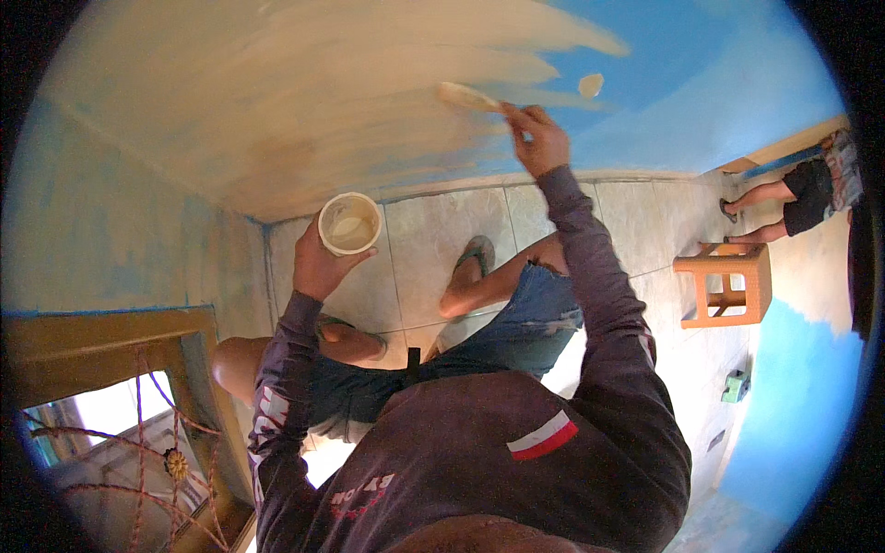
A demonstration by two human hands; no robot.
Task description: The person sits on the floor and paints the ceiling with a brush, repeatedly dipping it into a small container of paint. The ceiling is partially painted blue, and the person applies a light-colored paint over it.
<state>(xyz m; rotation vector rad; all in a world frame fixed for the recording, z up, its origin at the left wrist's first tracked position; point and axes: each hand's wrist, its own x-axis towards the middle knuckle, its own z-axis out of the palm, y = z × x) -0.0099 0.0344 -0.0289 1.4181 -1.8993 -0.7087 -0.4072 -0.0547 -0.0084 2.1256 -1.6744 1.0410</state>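
My left hand (316,264) is closed around a small round white tub (349,224), tipped so that pale cream paint shows inside. In front of me, my right hand (540,140) grips the handle of a paintbrush (468,96), fingers pinched round it. The brush head lies against, or very close to, the wall (387,120). Cream paint covers the wall's left part in streaky strokes, ending in ragged edges over the blue area (664,101) on the right. A separate cream dab (590,85) sits on the blue, right of the brush.
Light tiles (433,217) cover the floor under my sandalled feet. To the right stands an orange plastic stool (737,286), with another person's legs (770,198) beyond it. A small green object (736,387) lies farther right. At lower left is a wooden window frame (120,336) with hanging cords.
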